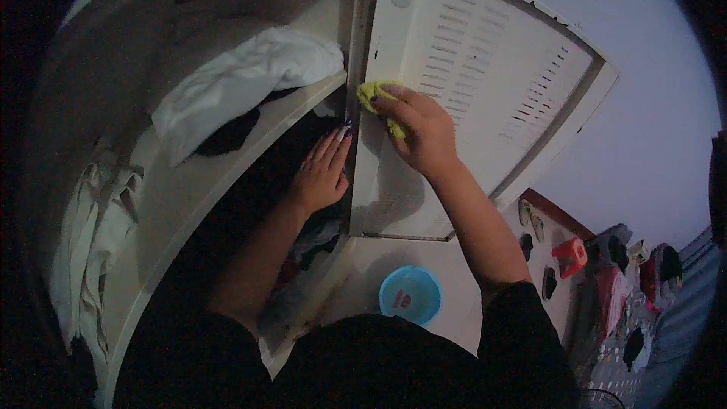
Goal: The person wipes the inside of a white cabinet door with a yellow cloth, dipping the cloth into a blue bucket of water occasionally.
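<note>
My right hand point(426, 130) grips a crumpled yellow cloth point(372, 94) and presses it near the inner edge of a white metal cabinet door point(409, 182) with rows of vent slots. The door stands swung out from the cabinet. To its left, my left hand point(324, 173) has its fingers stretched out, with the tips at the upright cabinet frame point(355, 51); nothing is in it. Behind that hand the compartment below the shelf is dark. White fabric point(244, 85) lies bunched on the cabinet shelf point(227, 167), partly over a black item point(230, 133).
A light-blue basin point(383, 289) with a red marking inside stands on the floor below the door. Pale cloth straps point(85, 244) are at the shelf's left end. Slippers point(531, 218), a red container point(569, 257) and a blue curtain point(681, 295) are at right.
</note>
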`<state>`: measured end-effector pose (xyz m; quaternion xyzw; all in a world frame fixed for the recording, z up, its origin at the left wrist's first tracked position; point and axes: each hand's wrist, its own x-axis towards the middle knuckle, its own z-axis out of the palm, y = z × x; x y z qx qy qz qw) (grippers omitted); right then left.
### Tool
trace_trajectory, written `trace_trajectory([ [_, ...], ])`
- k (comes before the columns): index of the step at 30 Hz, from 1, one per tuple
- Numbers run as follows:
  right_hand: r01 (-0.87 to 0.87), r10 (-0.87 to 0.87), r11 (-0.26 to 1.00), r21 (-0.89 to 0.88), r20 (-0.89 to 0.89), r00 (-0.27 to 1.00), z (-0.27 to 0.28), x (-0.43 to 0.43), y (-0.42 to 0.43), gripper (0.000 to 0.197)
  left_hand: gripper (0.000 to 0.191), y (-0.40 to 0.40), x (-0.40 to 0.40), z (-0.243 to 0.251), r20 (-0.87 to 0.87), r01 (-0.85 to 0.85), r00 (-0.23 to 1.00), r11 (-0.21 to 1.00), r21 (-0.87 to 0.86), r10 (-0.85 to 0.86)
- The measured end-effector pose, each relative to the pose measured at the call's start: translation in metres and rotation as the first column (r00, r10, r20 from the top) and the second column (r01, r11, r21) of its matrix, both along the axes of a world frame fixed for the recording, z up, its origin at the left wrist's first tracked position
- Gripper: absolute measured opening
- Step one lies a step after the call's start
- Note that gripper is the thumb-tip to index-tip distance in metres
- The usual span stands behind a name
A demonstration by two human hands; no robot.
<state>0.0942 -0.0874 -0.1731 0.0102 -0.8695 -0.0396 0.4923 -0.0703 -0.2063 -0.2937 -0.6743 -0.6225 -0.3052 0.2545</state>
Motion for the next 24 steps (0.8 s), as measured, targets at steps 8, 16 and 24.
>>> trace_trajectory([
  [8,0.036,-0.02,0.992,-0.117,0.138,0.99,-0.066,0.007,-0.019,0.041,0.065,-0.01,-0.003,-0.008,-0.056,0.064,0.996,0.998,-0.011,-0.064],
  [16,0.032,0.001,0.961,-0.274,0.117,0.993,-0.12,0.009,-0.023,0.043,0.064,-0.007,0.002,-0.009,0.11,0.155,0.98,0.985,0.075,-0.163],
  [24,0.07,0.035,0.888,-0.454,0.22,0.975,-0.195,0.016,-0.027,0.041,0.061,-0.003,0.013,-0.004,-0.124,0.07,0.99,0.997,-0.033,-0.074],
])
